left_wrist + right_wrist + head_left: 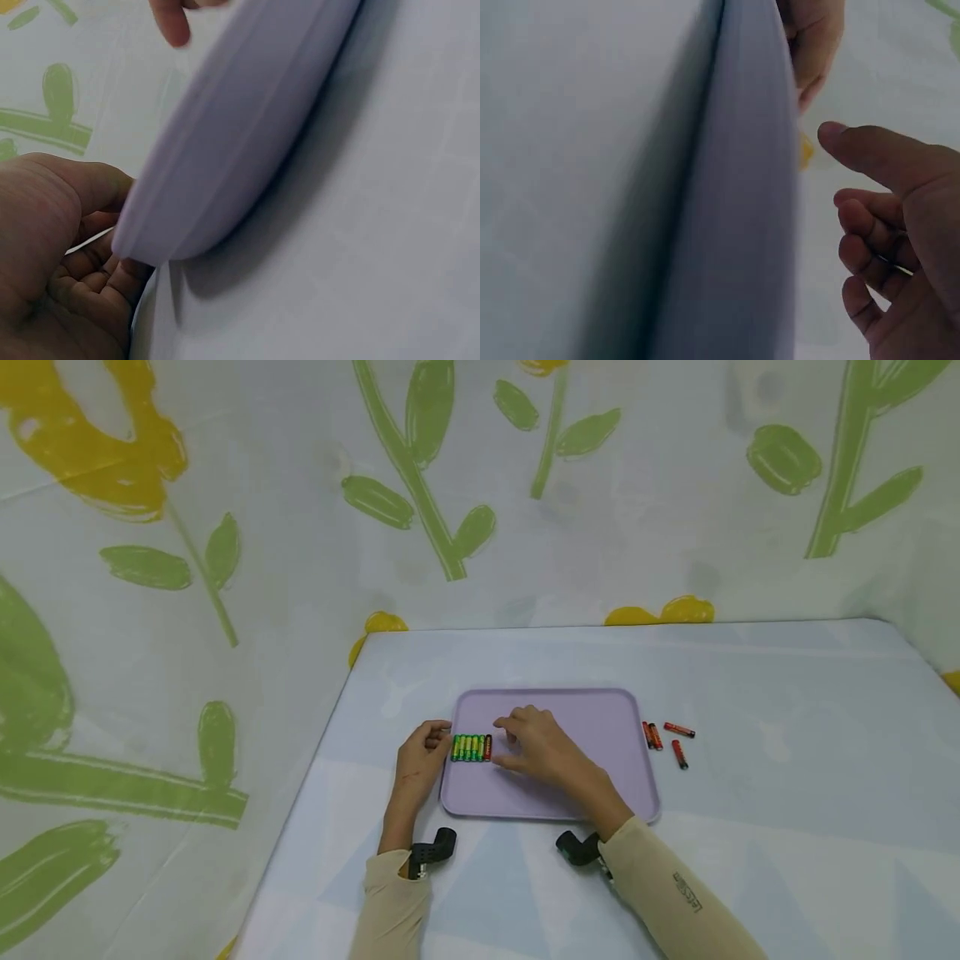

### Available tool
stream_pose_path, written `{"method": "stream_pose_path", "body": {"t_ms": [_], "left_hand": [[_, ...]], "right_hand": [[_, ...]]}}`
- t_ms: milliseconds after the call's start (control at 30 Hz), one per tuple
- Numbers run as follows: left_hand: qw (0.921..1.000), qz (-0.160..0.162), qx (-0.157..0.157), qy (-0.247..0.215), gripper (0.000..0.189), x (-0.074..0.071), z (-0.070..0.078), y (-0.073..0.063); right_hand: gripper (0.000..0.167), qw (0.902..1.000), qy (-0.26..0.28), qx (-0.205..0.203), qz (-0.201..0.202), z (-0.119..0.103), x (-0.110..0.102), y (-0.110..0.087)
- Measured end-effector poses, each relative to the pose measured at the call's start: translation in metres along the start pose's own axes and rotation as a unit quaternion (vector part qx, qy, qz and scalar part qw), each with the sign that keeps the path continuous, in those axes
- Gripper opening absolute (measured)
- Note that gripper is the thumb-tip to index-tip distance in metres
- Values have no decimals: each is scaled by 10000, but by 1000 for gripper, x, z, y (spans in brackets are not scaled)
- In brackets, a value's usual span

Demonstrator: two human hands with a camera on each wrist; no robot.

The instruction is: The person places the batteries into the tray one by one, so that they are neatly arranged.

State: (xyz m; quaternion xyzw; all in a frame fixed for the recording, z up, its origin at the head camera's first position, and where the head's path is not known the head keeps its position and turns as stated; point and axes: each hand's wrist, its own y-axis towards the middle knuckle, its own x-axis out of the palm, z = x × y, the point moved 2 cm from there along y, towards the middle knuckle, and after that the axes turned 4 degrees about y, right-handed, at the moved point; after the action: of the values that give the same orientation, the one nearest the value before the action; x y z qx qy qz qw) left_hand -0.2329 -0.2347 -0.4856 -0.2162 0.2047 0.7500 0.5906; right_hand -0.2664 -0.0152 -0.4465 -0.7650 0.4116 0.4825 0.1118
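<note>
A lilac tray [551, 802] lies on the table. Inside it, near the left rim, several green batteries [468, 748] stand side by side in a row, with one red battery [488, 748] at the right end. My left hand [422, 758] is at the tray's left edge, its thumb over the rim and its curled fingers against the outer side in the left wrist view. Above the tray, just right of the row, my right hand [542, 745] holds nothing. Its thumb [870, 150] and fingers are spread apart.
Several loose red batteries [679, 753] lie on the table [787, 793] to the right of the tray. A flower-patterned cloth wall [637, 543] rises behind and left of the table. Each wrist wears a black camera [433, 850].
</note>
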Motion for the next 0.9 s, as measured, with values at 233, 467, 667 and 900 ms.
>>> {"method": "stream_pose_path", "body": {"t_ms": [233,467,667,900], "left_hand": [[9999,16,147,-20,26,-9,-6,-6],[10000,50,-16,22,26,-19,-19,-13],[9999,-85,-70,50,27,-22,-19,-24],[9998,-66,-196,28,26,-18,-14,-28]], "right_hand": [[40,9992,17,-159,364,-10,-35,-22],[38,9976,-18,-96,688,9,-48,-51],[36,9959,-50,-72,897,22,-56,-72],[36,9946,-35,96,1033,34,-75,-79]]}}
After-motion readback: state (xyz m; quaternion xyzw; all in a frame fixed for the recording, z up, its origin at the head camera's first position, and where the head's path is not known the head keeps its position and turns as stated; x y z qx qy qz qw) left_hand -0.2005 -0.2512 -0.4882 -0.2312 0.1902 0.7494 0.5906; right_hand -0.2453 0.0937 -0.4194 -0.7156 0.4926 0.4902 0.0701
